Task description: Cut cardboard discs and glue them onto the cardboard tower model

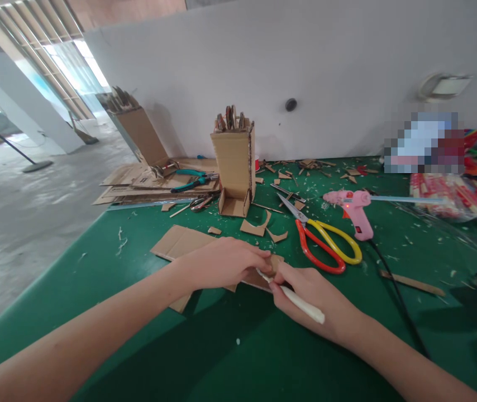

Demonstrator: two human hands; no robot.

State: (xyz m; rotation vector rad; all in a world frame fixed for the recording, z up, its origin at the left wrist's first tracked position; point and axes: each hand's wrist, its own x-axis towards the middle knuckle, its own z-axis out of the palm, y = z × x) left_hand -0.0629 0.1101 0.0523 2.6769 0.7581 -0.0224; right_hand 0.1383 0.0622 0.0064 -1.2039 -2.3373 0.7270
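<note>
The right hand (pixel 311 293) is closed around a white tool (pixel 305 307). Thumb and finger pinch it near its front end, and the back end lies across the hand. The left hand (pixel 228 262) lies palm down with bent fingers, resting on a small brown cardboard piece (pixel 256 280). I cannot tell if the fingers grip it or just press it. This piece is between the two hands, low over the green surface (pixel 205 357), and the tip of the tool is right by it. The tip is too small to see well.

The cardboard looks light and a bit stiff, and it could bend or crease if squeezed hard. It should not be very slippery. A good hold is flat fingers near an edge, away from the tool tip. The tool looks thin, light and smooth, so the pale handle is the part to hold.

More flat cardboard (pixel 184 241) lies under and past the left wrist. Straight past the hands stands a tall cardboard holder (pixel 232 162). Scissors (pixel 303 219) lie just past the right hand, and a pink glue gun (pixel 358 209) sits farther out to its right.
</note>
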